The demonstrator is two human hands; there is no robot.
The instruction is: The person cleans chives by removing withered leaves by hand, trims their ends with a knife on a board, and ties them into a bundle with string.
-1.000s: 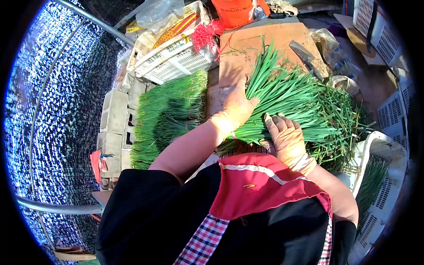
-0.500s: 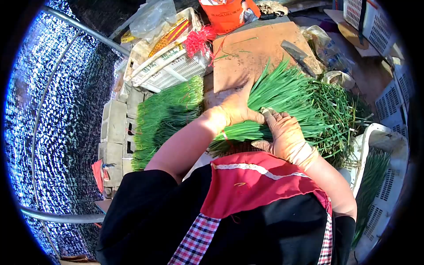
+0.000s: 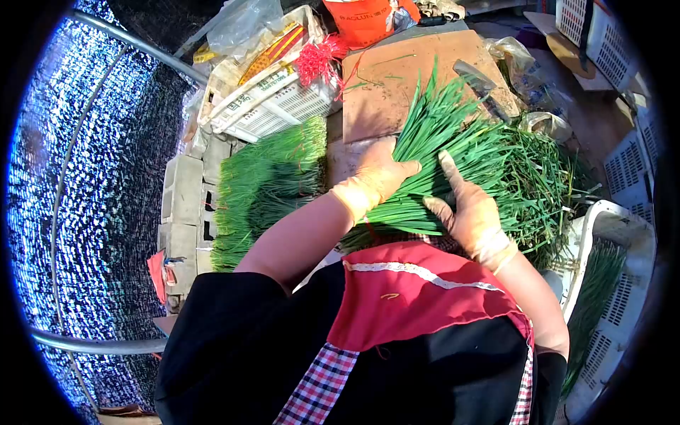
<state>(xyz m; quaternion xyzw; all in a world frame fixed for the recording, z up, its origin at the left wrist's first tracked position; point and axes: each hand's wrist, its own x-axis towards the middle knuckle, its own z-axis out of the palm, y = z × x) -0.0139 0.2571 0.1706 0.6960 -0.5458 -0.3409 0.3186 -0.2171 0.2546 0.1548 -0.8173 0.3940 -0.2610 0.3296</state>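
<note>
A bunch of long green garlic chives [image 3: 443, 134] lies slantwise in front of me, its leaf tips pointing away over the board. My left hand [image 3: 379, 173], in a thin pale glove, grips the bunch from its left side, thumb on top and fingers hidden behind the leaves. On the right, my gloved right hand [image 3: 473, 216] rests at the leaves with thumb and forefinger spread wide apart. A looser, tangled heap of chives [image 3: 542, 177] sits beyond that hand. Left of my left arm stand neatly packed chive bundles [image 3: 273, 188].
A brown board [image 3: 375, 113] carries a cleaver [image 3: 485, 88]. White crates stand at back left [image 3: 265, 110] and right [image 3: 588, 212], the right one holding greens. Red string [image 3: 319, 60] hangs by the left crate, near an orange bag [image 3: 361, 25]. Concrete blocks [image 3: 180, 205] line the left.
My right hand has drawn back a little from the left hand, with its thumb and forefinger spreading apart. The leaf tips of the bunch have risen farther over the board.
</note>
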